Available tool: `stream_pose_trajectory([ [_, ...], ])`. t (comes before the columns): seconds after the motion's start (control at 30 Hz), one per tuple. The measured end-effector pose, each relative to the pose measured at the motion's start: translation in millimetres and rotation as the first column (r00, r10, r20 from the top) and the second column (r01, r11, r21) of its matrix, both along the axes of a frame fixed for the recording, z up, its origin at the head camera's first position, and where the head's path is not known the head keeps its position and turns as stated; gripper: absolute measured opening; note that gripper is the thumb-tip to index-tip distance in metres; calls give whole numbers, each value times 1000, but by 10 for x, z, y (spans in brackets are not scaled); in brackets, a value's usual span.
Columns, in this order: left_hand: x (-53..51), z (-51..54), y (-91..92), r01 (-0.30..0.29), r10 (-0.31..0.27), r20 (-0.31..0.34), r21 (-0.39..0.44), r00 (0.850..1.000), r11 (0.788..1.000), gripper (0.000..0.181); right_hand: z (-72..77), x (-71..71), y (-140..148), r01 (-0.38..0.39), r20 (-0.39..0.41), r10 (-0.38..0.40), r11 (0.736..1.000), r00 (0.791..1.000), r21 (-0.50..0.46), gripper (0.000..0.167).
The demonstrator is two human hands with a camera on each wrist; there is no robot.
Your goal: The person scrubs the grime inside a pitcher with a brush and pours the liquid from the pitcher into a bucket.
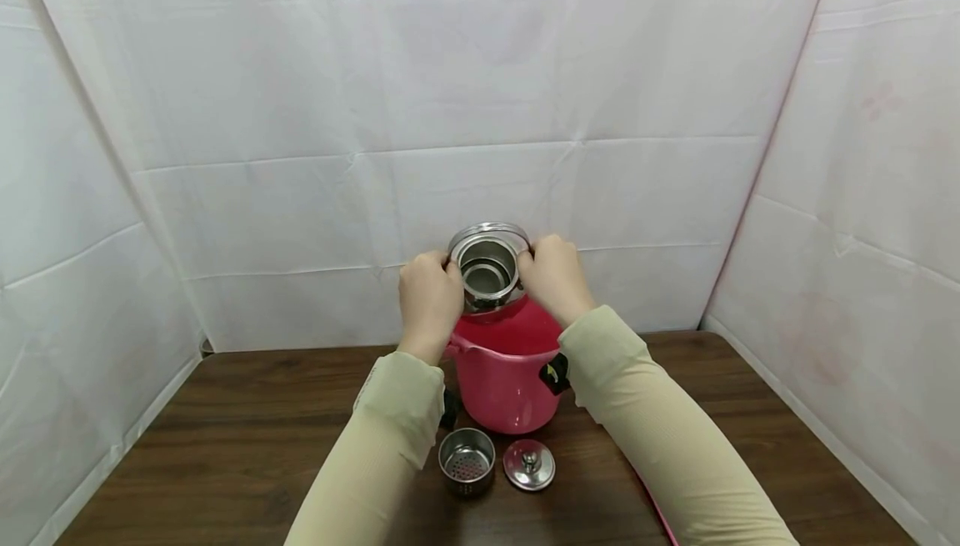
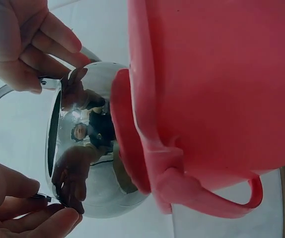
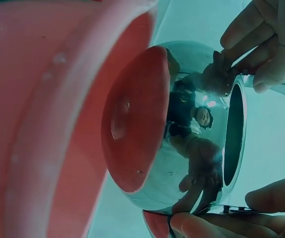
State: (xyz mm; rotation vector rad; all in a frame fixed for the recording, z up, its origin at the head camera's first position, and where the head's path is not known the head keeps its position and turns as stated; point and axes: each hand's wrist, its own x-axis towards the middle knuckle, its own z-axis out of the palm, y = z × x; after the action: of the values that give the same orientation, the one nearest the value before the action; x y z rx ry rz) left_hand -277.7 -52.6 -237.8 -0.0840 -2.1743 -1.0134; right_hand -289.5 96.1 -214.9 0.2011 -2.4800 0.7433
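Note:
A shiny steel teapot with a hoop handle is held by both hands just above the pink bucket. It has no lid on, and its mouth tilts towards me in the head view. My left hand pinches the side of the teapot where the handle joins the rim. On the opposite side, my right hand grips the other handle joint. The polished belly reflects the bucket's pink in the left wrist view. Whether the teapot's base touches the bucket I cannot tell.
In front of the bucket stands a steel strainer cup with a perforated bottom. Beside it lies a round steel lid with a knob. A thin pink edge shows by the right sleeve. White cloth walls enclose the dark wooden table.

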Motion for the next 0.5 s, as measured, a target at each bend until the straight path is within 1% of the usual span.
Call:
stream_pose_trajectory([
  [0.17,-3,-37,4,11,-12,23,10,1000,1000,20,-48,13,7,11,15,-11,1000,1000,-15,39],
  [0.27,-3,-61,9,21,-22,27,18,999,1000,20,-78,21,14,10,10,-10,1000,1000,-13,38],
  [0.43,-3,-101,19,43,-44,3,34,999,998,19,-124,35,24,10,-25,-10,1000,1000,-8,35],
  [0.5,-5,-120,23,49,-49,-22,31,999,998,18,-144,38,29,12,-37,-12,1000,999,-5,34],
])
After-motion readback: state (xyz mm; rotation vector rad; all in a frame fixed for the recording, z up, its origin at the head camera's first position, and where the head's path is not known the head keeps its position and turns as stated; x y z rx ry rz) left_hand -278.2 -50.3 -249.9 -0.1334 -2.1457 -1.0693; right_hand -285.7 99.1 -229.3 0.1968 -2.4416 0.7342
